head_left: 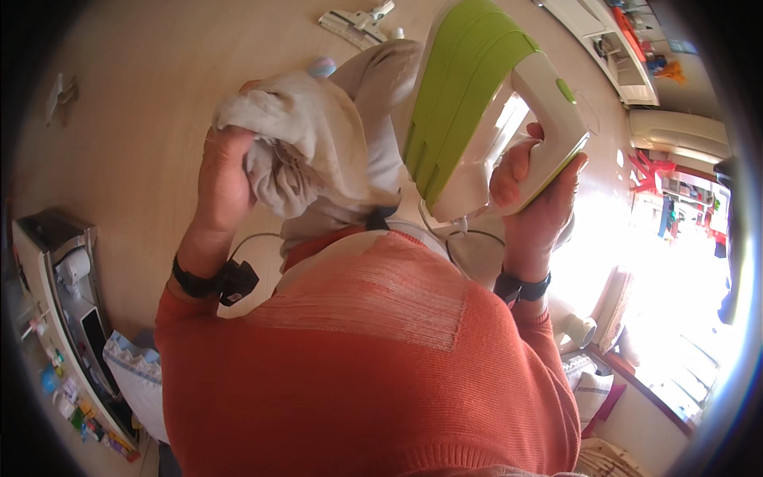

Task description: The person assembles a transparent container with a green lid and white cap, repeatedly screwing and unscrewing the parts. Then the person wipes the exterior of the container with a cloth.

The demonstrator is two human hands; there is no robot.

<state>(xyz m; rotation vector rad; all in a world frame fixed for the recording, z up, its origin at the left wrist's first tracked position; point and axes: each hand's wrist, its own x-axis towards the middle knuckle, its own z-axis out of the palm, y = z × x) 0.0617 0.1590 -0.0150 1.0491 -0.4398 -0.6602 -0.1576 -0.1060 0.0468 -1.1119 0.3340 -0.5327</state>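
My left hand (226,168) grips a crumpled off-white cloth (318,119), its folds bunched over the fingers and hanging toward my lap. On the other side, my right hand (540,195) is wrapped around the white handle of a green-and-white handheld appliance (469,87). This appliance is tilted, its ribbed green body up and to the left of the hand. Its exact kind I cannot tell. Cloth and appliance are held apart, in front of my light grey trousers (385,95). Part of the left fingers is hidden by the cloth.
A white flat floor-tool head (354,28) lies on the pale floor (183,48) at the far side. A thin cord (457,250) passes near my waist. Low furniture with small items (79,318) stands left; a white cabinet (604,48) is far right. Strong light comes from the right.
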